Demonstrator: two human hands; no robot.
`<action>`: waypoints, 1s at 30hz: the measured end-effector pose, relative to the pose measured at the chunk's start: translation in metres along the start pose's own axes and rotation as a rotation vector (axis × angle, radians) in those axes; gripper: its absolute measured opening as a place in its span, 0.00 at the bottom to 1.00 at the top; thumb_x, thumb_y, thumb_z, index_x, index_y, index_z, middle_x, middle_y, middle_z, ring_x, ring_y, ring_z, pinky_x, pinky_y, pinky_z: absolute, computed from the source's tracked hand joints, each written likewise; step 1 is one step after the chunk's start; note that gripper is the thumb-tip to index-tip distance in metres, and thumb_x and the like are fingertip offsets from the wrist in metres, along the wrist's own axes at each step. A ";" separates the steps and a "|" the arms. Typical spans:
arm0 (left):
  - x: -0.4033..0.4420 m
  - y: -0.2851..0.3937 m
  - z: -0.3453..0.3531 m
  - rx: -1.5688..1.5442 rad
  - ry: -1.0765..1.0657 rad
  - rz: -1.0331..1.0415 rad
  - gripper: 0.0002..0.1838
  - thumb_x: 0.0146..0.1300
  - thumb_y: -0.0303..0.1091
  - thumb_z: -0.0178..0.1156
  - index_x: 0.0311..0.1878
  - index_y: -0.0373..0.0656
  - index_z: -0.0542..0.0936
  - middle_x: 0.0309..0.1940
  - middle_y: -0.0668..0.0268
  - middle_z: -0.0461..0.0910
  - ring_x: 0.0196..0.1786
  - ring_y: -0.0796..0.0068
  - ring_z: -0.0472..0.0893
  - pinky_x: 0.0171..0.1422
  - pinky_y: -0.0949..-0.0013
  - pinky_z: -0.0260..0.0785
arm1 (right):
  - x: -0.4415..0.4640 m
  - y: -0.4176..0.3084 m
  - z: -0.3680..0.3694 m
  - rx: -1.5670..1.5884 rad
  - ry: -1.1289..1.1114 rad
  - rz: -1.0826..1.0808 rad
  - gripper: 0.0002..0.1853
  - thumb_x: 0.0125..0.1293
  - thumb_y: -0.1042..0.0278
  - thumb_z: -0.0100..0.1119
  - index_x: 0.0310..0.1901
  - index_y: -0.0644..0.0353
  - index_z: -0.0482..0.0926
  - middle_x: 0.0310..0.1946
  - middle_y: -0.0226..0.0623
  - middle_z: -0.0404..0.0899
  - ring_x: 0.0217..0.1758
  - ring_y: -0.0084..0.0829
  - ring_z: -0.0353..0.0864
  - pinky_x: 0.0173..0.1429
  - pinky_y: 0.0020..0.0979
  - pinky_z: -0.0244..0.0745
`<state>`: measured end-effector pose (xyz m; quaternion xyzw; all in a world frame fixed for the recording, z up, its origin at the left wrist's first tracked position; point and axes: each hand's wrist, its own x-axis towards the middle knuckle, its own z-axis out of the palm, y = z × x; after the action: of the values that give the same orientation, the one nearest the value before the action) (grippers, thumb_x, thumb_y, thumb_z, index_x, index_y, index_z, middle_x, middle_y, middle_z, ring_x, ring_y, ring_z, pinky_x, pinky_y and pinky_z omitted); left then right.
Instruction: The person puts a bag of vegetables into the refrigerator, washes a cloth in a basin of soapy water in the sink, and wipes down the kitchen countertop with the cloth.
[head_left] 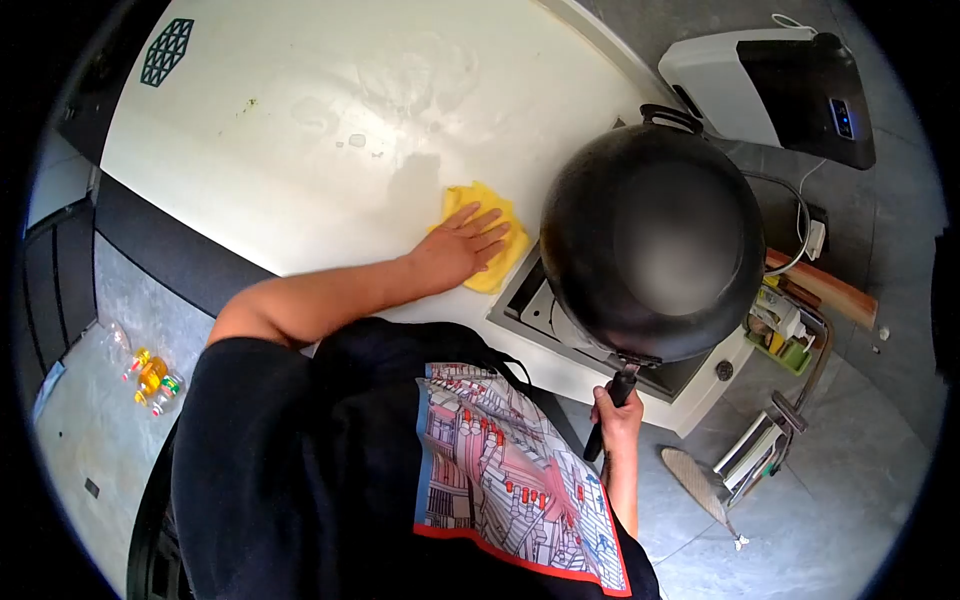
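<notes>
My left hand (460, 248) lies flat with its fingers spread on a yellow cloth (485, 282), which rests on the white countertop (300, 180). Wrapped round the black handle of a large black wok (650, 250) is my right hand (617, 418). The wok is over the stove (540, 312) and hides most of it; a round, smooth face is turned to me. Wet marks (357, 140) and a small patch of specks (248, 106) show on the countertop.
A dark lattice trivet (167, 52) lies at the counter's far left. Beyond the wok are a white and black appliance (770, 90), cables and a green basket (790, 352). Bottles (152, 375) stand or lie on the left floor. A metal-framed item (750, 465) is at the lower right.
</notes>
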<state>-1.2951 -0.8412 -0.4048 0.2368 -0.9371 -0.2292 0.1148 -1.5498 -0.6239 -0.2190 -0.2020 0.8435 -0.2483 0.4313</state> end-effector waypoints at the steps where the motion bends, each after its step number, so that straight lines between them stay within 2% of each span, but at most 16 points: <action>1: 0.006 -0.005 0.011 -0.019 0.079 0.103 0.21 0.61 0.40 0.53 0.56 0.44 0.75 0.65 0.60 0.67 0.71 0.59 0.59 0.76 0.52 0.42 | 0.000 0.001 -0.001 -0.001 -0.005 -0.002 0.10 0.59 0.72 0.65 0.29 0.60 0.71 0.17 0.27 0.71 0.15 0.19 0.68 0.20 0.23 0.62; 2: 0.015 -0.011 0.016 -0.034 0.157 0.208 0.21 0.61 0.41 0.52 0.56 0.45 0.76 0.64 0.61 0.68 0.71 0.60 0.59 0.77 0.53 0.41 | 0.001 0.005 -0.001 -0.023 -0.003 0.006 0.09 0.60 0.72 0.63 0.31 0.61 0.71 0.17 0.28 0.71 0.15 0.20 0.68 0.20 0.23 0.62; 6: 0.072 -0.016 0.034 -0.041 0.130 0.296 0.23 0.60 0.44 0.52 0.57 0.46 0.75 0.64 0.61 0.68 0.71 0.60 0.59 0.77 0.53 0.39 | 0.001 0.004 0.003 -0.054 0.006 0.036 0.08 0.61 0.73 0.62 0.32 0.61 0.71 0.17 0.29 0.70 0.15 0.21 0.68 0.20 0.23 0.62; 8: 0.098 -0.022 0.035 0.077 -0.081 0.311 0.26 0.63 0.49 0.49 0.62 0.49 0.71 0.63 0.61 0.69 0.70 0.62 0.61 0.77 0.54 0.40 | 0.000 0.004 0.003 -0.047 0.012 0.031 0.09 0.60 0.72 0.64 0.31 0.60 0.71 0.17 0.28 0.71 0.15 0.20 0.68 0.20 0.23 0.62; 9: 0.108 -0.025 0.034 0.075 -0.081 0.312 0.26 0.63 0.49 0.49 0.62 0.49 0.71 0.63 0.61 0.69 0.70 0.62 0.61 0.77 0.54 0.40 | -0.001 0.005 0.003 -0.041 0.017 0.027 0.10 0.59 0.71 0.65 0.30 0.60 0.71 0.17 0.27 0.71 0.15 0.19 0.68 0.20 0.23 0.62; 11: 0.127 -0.032 0.031 0.100 0.048 0.235 0.28 0.61 0.51 0.49 0.61 0.48 0.72 0.63 0.59 0.69 0.68 0.60 0.62 0.77 0.54 0.40 | -0.003 0.003 0.004 -0.016 0.016 0.032 0.10 0.59 0.72 0.65 0.30 0.60 0.71 0.17 0.27 0.71 0.16 0.19 0.68 0.20 0.23 0.63; 12: 0.135 -0.037 0.028 0.101 0.046 0.239 0.28 0.61 0.51 0.49 0.61 0.48 0.72 0.63 0.59 0.69 0.68 0.60 0.62 0.77 0.54 0.40 | -0.004 0.002 0.005 0.011 0.014 0.038 0.10 0.59 0.72 0.65 0.30 0.60 0.71 0.17 0.27 0.71 0.16 0.19 0.68 0.20 0.23 0.63; 14: 0.149 -0.041 0.021 0.103 -0.009 0.177 0.31 0.59 0.53 0.51 0.63 0.48 0.71 0.64 0.59 0.68 0.70 0.60 0.60 0.77 0.55 0.40 | -0.005 0.002 0.006 0.033 0.016 0.052 0.10 0.59 0.72 0.65 0.31 0.60 0.71 0.17 0.27 0.71 0.16 0.19 0.69 0.21 0.23 0.63; 18: 0.177 -0.051 0.001 0.162 -0.033 0.180 0.33 0.58 0.52 0.53 0.66 0.48 0.68 0.68 0.60 0.63 0.73 0.62 0.56 0.77 0.57 0.39 | -0.004 0.003 0.009 0.035 0.028 0.040 0.10 0.59 0.71 0.65 0.30 0.60 0.71 0.17 0.27 0.71 0.17 0.19 0.69 0.21 0.23 0.63; 20: 0.195 -0.059 -0.003 0.362 -0.108 0.115 0.36 0.58 0.53 0.56 0.68 0.51 0.64 0.70 0.60 0.58 0.75 0.62 0.51 0.78 0.54 0.36 | -0.004 0.004 0.008 0.021 0.035 0.049 0.10 0.59 0.71 0.66 0.30 0.60 0.71 0.17 0.27 0.71 0.17 0.19 0.69 0.21 0.24 0.63; 24: 0.223 -0.077 0.004 0.320 -0.023 0.140 0.35 0.59 0.49 0.56 0.69 0.52 0.63 0.72 0.62 0.55 0.75 0.63 0.50 0.78 0.54 0.36 | -0.003 0.006 0.010 0.052 0.050 0.071 0.11 0.59 0.70 0.66 0.29 0.60 0.71 0.17 0.27 0.71 0.17 0.19 0.69 0.21 0.24 0.62; 30: 0.274 -0.093 0.010 0.299 0.078 0.005 0.29 0.66 0.47 0.48 0.70 0.51 0.62 0.73 0.64 0.54 0.75 0.64 0.51 0.77 0.53 0.41 | -0.003 0.005 0.010 -0.039 0.061 0.089 0.11 0.58 0.70 0.66 0.29 0.60 0.71 0.16 0.26 0.71 0.17 0.18 0.68 0.21 0.24 0.63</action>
<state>-1.4981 -1.0461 -0.4297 0.2576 -0.9562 -0.0775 0.1150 -1.5405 -0.6203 -0.2253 -0.1650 0.8690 -0.2186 0.4120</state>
